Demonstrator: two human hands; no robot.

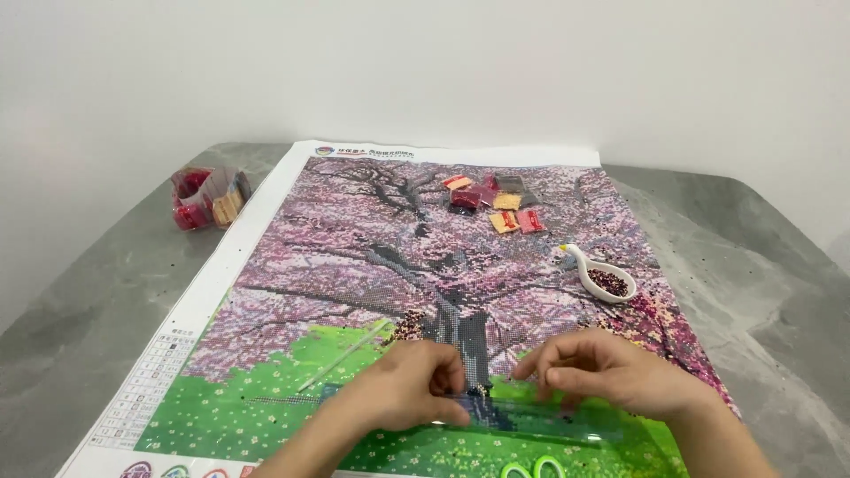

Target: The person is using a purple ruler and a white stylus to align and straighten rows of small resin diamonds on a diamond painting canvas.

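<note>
A large diamond-painting canvas (354,257) showing a pink blossom tree over green grass lies flat on the grey table. My left hand (407,389) and my right hand (611,372) rest side by side on its lower part near the tree trunk. Both pinch the edge of a clear plastic film strip (531,416) that lies across the green area. The fingertips nearly meet over the trunk base. A thin clear stick (345,354) lies on the canvas just left of my left hand.
A white spoon-shaped tray (604,276) with dark red beads sits on the canvas at right. Several small bead bags (496,202) lie near the top. More bags (208,196) are piled at the table's left. Green scissor handles (531,467) show at the bottom edge.
</note>
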